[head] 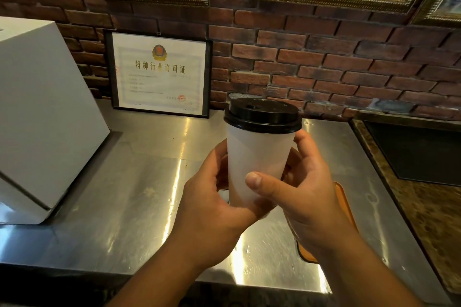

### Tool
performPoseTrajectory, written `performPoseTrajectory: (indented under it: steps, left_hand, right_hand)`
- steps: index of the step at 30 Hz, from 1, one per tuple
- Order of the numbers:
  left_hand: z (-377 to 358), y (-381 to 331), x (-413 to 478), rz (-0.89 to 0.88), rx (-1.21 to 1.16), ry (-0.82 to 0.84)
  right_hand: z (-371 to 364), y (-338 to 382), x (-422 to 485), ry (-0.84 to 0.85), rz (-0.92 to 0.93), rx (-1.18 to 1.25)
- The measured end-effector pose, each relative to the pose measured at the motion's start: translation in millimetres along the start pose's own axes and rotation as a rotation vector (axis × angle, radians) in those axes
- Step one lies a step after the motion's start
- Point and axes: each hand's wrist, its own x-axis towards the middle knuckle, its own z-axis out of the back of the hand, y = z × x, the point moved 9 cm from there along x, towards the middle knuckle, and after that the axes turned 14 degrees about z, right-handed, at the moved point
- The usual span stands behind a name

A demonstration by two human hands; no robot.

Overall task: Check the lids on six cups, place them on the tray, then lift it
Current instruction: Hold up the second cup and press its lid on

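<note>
While the left hand [212, 207] grips its base, the right hand [306, 194] clasps a tall white cup [257, 152], round black plastic lid [262, 114] on, above the stainless-steel counter [124, 194].

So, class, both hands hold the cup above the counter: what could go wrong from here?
The left hand and right hand grip the cup low down; squeezing its wall might loosen the lid. The tray lies mostly hidden under the right hand, so setting the cup down unseen could catch the rim and tip it.
</note>
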Motion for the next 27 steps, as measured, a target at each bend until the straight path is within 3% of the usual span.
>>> performPoseTrajectory:
  steps: [27]
  left_hand:
    - [8.3,14.9,13.7,0.03,0.006,-0.027]
  right_hand:
    - [1.8,-5.9,-3.6,-0.043,0.012,-0.064]
